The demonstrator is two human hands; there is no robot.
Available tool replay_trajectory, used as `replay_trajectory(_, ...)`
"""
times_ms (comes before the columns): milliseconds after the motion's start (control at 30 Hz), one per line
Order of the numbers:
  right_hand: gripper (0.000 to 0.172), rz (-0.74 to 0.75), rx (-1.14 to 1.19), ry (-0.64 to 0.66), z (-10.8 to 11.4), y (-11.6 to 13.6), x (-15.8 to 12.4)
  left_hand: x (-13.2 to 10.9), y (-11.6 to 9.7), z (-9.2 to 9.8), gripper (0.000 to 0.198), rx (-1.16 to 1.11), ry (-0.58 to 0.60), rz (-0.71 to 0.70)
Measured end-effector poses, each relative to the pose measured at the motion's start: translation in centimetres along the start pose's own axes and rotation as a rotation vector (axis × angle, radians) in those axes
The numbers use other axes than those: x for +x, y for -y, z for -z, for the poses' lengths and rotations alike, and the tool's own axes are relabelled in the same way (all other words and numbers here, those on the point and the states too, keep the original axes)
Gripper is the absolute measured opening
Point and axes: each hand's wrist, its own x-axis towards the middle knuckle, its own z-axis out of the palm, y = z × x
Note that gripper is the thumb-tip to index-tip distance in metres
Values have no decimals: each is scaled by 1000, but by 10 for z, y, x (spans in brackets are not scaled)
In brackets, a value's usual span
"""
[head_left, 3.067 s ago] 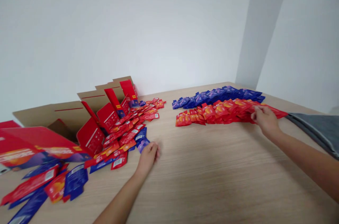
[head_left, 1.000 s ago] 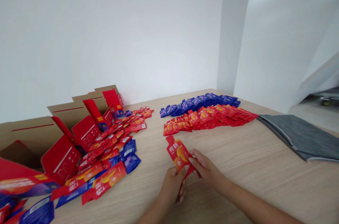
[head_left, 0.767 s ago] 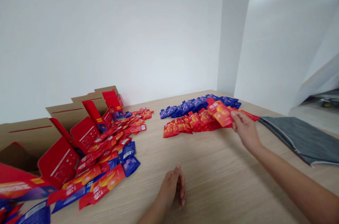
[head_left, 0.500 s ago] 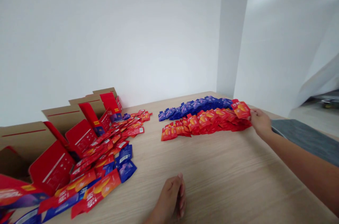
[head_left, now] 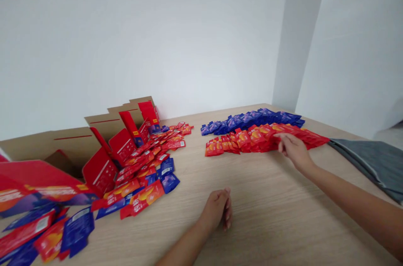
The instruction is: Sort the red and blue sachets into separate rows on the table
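Just beyond the fingers of the right hand (head_left: 294,150) runs the near row of packets (head_left: 248,138) on the table (head_left: 267,203), with the far row of packets (head_left: 248,120) behind it and the cloth (head_left: 367,159) to those fingers' right, by the row's end. To the left of the fingers of the left hand (head_left: 217,209) lie the loose packets (head_left: 149,190) (some sit in front of the nearest box), and beyond them the boxes (head_left: 100,169) line up toward the wall (head_left: 189,39), which rises behind both rows.
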Motion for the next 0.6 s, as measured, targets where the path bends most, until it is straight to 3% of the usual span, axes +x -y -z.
replay_trajectory(100,42,-7,113,333,-50,27,-46,3,-5,16,47,164,-117,-30)
replay_trajectory(167,42,-35,165,539,-81,41,-79,2,-11,37,43,323,-219,-78)
replay_trajectory(267,40,-64,206,795,-115,52,-121,-12,-22,80,29,664,-456,-281)
replay_trajectory(367,34,-17,179,927,-130,53,-144,-39,-27,126,20,998,-684,-425)
replay_trajectory(467,31,-20,172,949,-133,50,-148,-70,-23,162,42,1253,-760,-238)
replay_trajectory(533,30,-61,187,930,-133,48,-147,-87,-19,178,52,1398,-748,-59)
replay_trajectory(600,29,-71,185,922,-134,46,-145,-99,-16,188,51,1523,-709,11)
